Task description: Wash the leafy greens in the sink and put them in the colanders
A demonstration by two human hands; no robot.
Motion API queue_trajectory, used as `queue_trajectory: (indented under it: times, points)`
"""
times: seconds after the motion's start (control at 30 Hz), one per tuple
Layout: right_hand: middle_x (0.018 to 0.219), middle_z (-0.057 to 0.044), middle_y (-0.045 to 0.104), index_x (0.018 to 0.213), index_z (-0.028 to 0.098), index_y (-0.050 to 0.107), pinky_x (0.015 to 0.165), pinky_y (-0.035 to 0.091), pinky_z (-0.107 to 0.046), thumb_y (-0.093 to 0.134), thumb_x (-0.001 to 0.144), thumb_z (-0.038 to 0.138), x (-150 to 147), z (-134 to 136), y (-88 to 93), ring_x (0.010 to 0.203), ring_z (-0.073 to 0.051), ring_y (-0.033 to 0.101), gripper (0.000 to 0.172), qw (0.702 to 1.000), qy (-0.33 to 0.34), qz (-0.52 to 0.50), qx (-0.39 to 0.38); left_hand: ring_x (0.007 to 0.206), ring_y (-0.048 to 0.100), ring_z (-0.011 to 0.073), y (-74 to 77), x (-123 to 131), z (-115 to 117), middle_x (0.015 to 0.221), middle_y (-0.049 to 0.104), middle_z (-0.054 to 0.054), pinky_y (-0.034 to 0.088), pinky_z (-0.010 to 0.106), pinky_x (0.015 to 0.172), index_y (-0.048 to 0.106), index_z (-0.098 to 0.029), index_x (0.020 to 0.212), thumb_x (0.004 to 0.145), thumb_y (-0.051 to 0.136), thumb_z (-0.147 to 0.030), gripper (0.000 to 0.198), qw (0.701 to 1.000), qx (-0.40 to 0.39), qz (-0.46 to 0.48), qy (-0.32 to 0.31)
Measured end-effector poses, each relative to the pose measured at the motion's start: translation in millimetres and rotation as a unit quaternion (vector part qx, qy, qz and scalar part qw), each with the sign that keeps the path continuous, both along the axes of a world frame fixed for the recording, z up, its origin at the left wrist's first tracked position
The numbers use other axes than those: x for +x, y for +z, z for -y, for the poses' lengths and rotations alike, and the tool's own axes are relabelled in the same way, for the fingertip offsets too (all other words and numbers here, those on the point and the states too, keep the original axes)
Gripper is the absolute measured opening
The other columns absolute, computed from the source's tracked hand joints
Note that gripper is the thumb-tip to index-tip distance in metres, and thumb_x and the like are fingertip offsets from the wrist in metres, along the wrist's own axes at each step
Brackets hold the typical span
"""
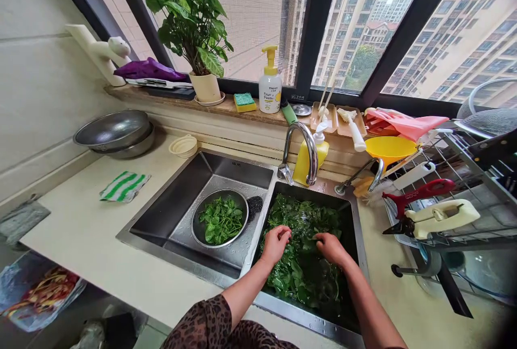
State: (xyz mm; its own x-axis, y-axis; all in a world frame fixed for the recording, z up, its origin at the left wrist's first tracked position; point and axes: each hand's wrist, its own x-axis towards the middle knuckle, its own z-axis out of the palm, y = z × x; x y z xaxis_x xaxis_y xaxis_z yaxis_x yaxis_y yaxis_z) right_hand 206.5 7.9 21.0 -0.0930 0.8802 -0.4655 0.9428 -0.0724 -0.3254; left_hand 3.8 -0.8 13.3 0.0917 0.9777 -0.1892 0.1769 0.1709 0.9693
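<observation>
The right basin of a stainless steel double sink is full of water and leafy greens. My left hand and my right hand both dip into the greens, fingers curled around leaves. Water hides the lower leaves. In the left basin, a steel colander bowl holds a heap of washed-looking greens, a little to the left of my left hand. Behind both hands rises a curved chrome faucet.
A yellow detergent bottle stands behind the sink, and a dish rack with utensils sits to the right. On the left counter are stacked steel bowls and a green-striped cloth. A potted plant stands on the windowsill.
</observation>
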Motion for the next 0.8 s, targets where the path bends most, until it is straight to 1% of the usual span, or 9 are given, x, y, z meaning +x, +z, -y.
queue_trajectory:
  times: [0.13, 0.17, 0.23, 0.33, 0.43, 0.53, 0.6, 0.7, 0.8]
  points:
    - [0.096, -0.014, 0.068, 0.093, 0.013, 0.068, 0.079, 0.041, -0.029, 0.044, 0.072, 0.011, 8, 6, 16.1, 0.096, -0.025, 0.06, 0.032, 0.999, -0.023, -0.02, 0.022, 0.074, 0.057, 0.0141, 24.0, 8, 1, 0.09, 0.062, 0.005, 0.046, 0.025, 0.067, 0.062, -0.016, 0.09, 0.075, 0.056, -0.031, 0.022, 0.995, 0.074, -0.036, -0.054]
    - [0.093, -0.014, 0.068, 0.091, 0.014, 0.069, 0.079, 0.04, -0.029, 0.044, 0.071, 0.011, 6, 9, 19.4, 0.094, -0.024, 0.06, 0.032, 0.999, -0.021, -0.029, 0.021, 0.08, 0.057, 0.0158, 29.1, 9, 1, 0.097, 0.061, 0.006, 0.046, 0.027, 0.07, 0.061, -0.017, 0.097, 0.072, 0.06, -0.032, 0.029, 0.992, 0.091, -0.039, -0.078]
    - [0.091, -0.011, 0.069, 0.09, 0.016, 0.069, 0.079, 0.04, -0.028, 0.043, 0.07, 0.011, -1, 15, 27.5, 0.092, -0.023, 0.06, 0.033, 0.997, -0.005, -0.07, 0.028, 0.099, 0.053, 0.0219, 36.8, 12, 2, 0.114, 0.055, 0.009, 0.044, 0.034, 0.083, 0.054, -0.02, 0.114, 0.062, 0.07, -0.034, 0.057, 0.978, 0.139, -0.055, -0.148]
    - [0.091, -0.009, 0.069, 0.09, 0.016, 0.069, 0.08, 0.041, -0.03, 0.043, 0.067, 0.01, -15, 23, 45.9, 0.088, -0.022, 0.06, 0.035, 0.982, 0.044, -0.18, 0.026, 0.122, 0.035, 0.0305, 41.5, 19, 4, 0.135, 0.039, 0.012, 0.028, 0.046, 0.101, 0.032, -0.023, 0.135, 0.049, 0.078, -0.035, 0.098, 0.939, 0.19, -0.088, -0.272]
    - [0.09, -0.007, 0.068, 0.081, 0.017, 0.07, 0.083, 0.041, -0.033, 0.046, 0.069, 0.013, -26, 28, 67.6, 0.09, -0.024, 0.058, 0.027, 0.945, 0.071, -0.319, 0.003, 0.12, 0.04, 0.0281, 42.0, 23, 8, 0.134, 0.041, 0.012, 0.03, 0.043, 0.101, 0.019, -0.022, 0.14, 0.054, 0.075, -0.029, 0.103, 0.93, 0.168, -0.03, -0.326]
    - [0.093, -0.007, 0.068, 0.086, 0.019, 0.069, 0.086, 0.041, -0.038, 0.055, 0.073, 0.026, -27, 28, 81.9, 0.097, -0.027, 0.055, 0.021, 0.911, 0.022, -0.41, -0.043, 0.116, 0.046, 0.0247, 46.2, 21, 11, 0.132, 0.044, 0.01, 0.033, 0.038, 0.1, 0.029, -0.021, 0.137, 0.061, 0.071, -0.026, 0.087, 0.948, 0.146, 0.034, -0.282]
    - [0.106, -0.007, 0.064, 0.1, 0.021, 0.066, 0.085, 0.043, -0.039, 0.059, 0.073, 0.033, -25, 26, 84.3, 0.102, -0.028, 0.054, 0.03, 0.879, -0.042, -0.47, -0.075, 0.115, 0.047, 0.0249, 52.0, 13, 10, 0.13, 0.048, 0.008, 0.032, 0.038, 0.101, 0.043, -0.021, 0.129, 0.062, 0.071, -0.026, 0.073, 0.963, 0.127, 0.041, -0.234]
    - [0.118, -0.008, 0.057, 0.113, 0.025, 0.058, 0.081, 0.047, -0.038, 0.06, 0.074, 0.039, -21, 21, 78.8, 0.107, -0.026, 0.052, 0.041, 0.8, -0.16, -0.57, -0.099, 0.099, 0.057, 0.0231, 61.1, -10, 4, 0.107, 0.063, 0.007, 0.04, 0.037, 0.092, 0.062, -0.017, 0.106, 0.06, 0.073, -0.025, 0.048, 0.987, 0.055, 0.054, -0.143]
    - [0.103, -0.008, 0.064, 0.102, 0.023, 0.061, 0.074, 0.049, -0.032, 0.063, 0.073, 0.04, -17, 16, 66.0, 0.093, -0.02, 0.059, 0.034, 0.728, -0.264, -0.625, -0.093, 0.07, 0.061, 0.0165, 65.8, -46, -9, 0.081, 0.067, 0.007, 0.048, 0.031, 0.072, 0.064, -0.012, 0.093, 0.059, 0.074, -0.027, 0.038, 0.994, -0.025, 0.107, -0.008]
